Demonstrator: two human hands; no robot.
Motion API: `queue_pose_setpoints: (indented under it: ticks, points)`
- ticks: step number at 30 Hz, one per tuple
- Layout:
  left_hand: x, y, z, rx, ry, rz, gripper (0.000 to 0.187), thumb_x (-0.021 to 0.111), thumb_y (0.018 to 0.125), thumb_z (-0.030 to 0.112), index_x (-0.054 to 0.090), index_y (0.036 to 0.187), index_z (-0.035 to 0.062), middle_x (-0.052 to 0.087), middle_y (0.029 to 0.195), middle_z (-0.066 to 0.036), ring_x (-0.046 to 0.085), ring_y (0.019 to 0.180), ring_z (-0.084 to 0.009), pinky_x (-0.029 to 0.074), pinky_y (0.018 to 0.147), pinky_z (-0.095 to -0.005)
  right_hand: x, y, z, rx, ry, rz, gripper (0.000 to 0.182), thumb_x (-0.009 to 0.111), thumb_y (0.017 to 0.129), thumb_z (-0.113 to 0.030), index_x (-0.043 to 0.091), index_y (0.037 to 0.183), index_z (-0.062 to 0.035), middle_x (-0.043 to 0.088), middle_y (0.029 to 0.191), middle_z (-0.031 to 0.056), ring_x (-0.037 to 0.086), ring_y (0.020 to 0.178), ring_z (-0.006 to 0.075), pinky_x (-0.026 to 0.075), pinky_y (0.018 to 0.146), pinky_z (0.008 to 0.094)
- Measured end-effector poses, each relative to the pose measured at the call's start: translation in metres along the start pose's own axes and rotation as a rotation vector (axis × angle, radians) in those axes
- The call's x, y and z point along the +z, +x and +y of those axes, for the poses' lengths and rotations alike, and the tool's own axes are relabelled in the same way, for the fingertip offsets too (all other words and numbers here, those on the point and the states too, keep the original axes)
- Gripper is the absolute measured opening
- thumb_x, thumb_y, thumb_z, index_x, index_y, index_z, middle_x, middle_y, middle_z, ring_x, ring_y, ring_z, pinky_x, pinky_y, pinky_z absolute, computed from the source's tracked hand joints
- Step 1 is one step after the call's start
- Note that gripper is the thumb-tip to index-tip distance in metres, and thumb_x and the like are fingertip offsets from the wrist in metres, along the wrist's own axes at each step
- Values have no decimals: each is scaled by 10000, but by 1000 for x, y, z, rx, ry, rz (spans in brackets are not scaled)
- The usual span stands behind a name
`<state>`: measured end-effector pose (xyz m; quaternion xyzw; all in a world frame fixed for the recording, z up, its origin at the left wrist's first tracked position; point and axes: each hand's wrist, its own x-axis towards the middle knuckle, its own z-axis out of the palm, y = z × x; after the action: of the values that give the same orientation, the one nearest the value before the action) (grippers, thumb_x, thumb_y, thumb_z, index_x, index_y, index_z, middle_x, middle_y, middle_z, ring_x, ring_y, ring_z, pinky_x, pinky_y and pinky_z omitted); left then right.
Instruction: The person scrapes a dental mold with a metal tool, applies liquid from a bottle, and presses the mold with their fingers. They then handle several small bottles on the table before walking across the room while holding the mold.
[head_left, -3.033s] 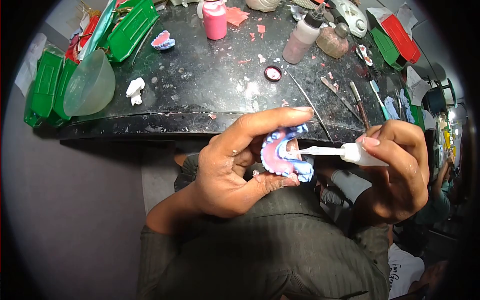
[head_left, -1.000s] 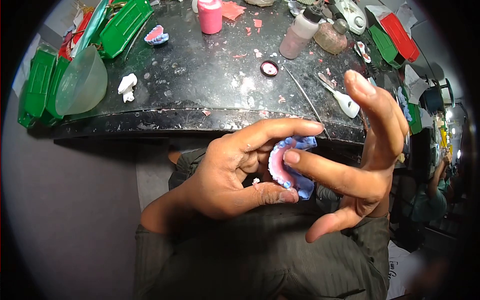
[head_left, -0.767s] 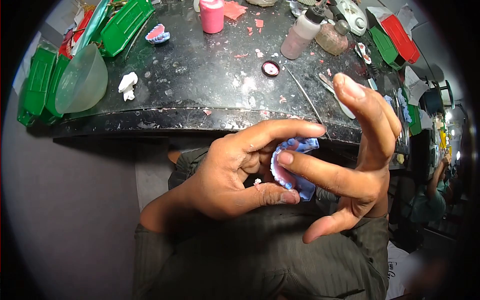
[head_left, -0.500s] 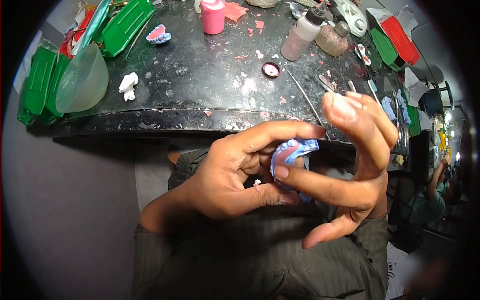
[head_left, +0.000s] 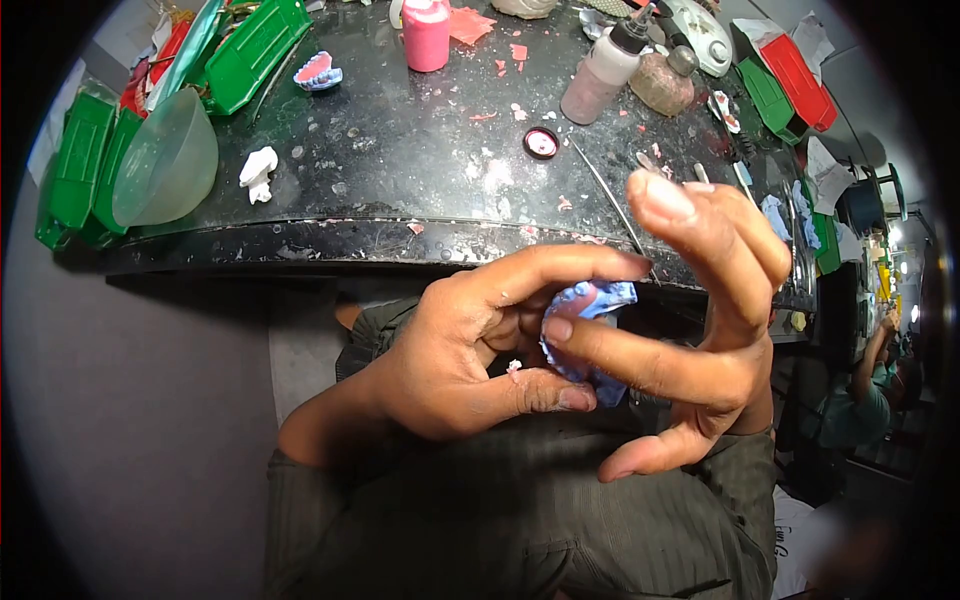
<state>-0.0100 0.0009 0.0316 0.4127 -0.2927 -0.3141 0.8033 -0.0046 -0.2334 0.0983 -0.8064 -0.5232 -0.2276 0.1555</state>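
Note:
A blue dental cast (head_left: pixel 614 294) with pink material along its inner arch sits in my left hand (head_left: pixel 450 340). The thumb and fingers of that hand are wrapped around its edges. My right hand (head_left: pixel 725 330) comes in from the right. One outstretched fingertip presses on the pink surface of the cast, while the thumb and remaining fingers stand apart, holding nothing. Part of the cast is hidden behind that finger. A white and pink crumb (head_left: pixel 515 367) clings to my left thumb.
On the black table (head_left: pixel 380 190) stand a pink bottle (head_left: pixel 427 38), a nozzle bottle (head_left: pixel 602 78) and a glass jar (head_left: pixel 664 88). A second dental cast (head_left: pixel 318 72), a small round dish (head_left: pixel 541 143), a thin metal tool (head_left: pixel 607 190) and a translucent bowl (head_left: pixel 165 165) are also there.
My right fingertip has slid slightly up and left across the pink surface. The other right-hand fingers have shifted a little left. My left hand keeps its hold on the cast.

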Motion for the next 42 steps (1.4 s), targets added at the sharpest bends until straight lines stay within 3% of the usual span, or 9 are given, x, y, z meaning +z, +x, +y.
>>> queue_pose_setpoints:
  ticks: [10,12,16,18,20,23,25,29,42]
  points:
    - [2,1,-4,79,19,2,705,694,913,-108,393,1541,-1,507,1457,-122,597,1260,-187,565,1014,-327,-2,1,-1,11,29,8,738,539,841,-815,836,1052,-172,494,1462,267,483,1264,364,430,1020,519]
    - [6,2,-5,44,-120,134,801,905,767,26,494,1453,-24,613,1384,-123,635,1239,-184,561,1046,-353,-5,1,-4,71,-32,-36,741,539,839,-817,836,1063,-176,495,1466,258,475,1281,361,422,1030,524]
    - [4,0,-4,7,-146,143,793,904,757,4,504,1441,-18,612,1383,-125,639,1230,-190,567,1044,-361,-4,0,-3,43,-40,-19,737,542,838,-816,835,1072,-182,495,1469,251,464,1286,352,421,1030,522]
    - [-1,1,-5,89,-7,-19,710,717,907,-95,403,1537,1,493,1475,-112,586,1261,-174,544,1022,-309,-3,0,-3,2,12,-17,729,542,841,-812,836,1072,-186,498,1468,247,455,1282,346,417,1032,524]
    - [-2,0,-5,65,-50,-21,708,712,906,-102,405,1535,1,485,1489,-105,571,1281,-174,540,1033,-317,-1,-3,-2,11,71,-17,733,551,832,-814,836,1073,-182,495,1468,253,456,1280,347,412,1032,520]
    - [0,0,-6,91,-54,-18,713,713,903,-106,405,1537,3,484,1490,-105,565,1286,-175,536,1042,-322,-1,-6,-1,30,189,-20,744,567,815,-818,836,1075,-175,491,1467,263,457,1274,350,403,1032,510]
    - [5,2,-6,99,-49,94,845,929,719,12,502,1448,-17,605,1398,-110,622,1247,-178,546,1073,-350,-6,-5,-3,68,185,-43,749,579,806,-814,836,1078,-165,483,1473,276,458,1280,357,396,1029,509]
    - [6,0,-1,-11,-146,126,851,927,727,33,497,1459,-19,589,1435,-111,603,1270,-165,535,1085,-346,-8,-3,-5,91,32,-48,752,571,816,-814,837,1080,-163,474,1486,281,453,1286,368,397,1029,506]
    - [5,1,-3,44,-151,112,829,908,744,2,495,1462,-12,601,1393,-112,592,1284,-174,536,1079,-347,-5,-7,-7,124,68,-25,738,579,815,-787,832,1088,-150,471,1489,285,443,1289,374,394,1039,498]
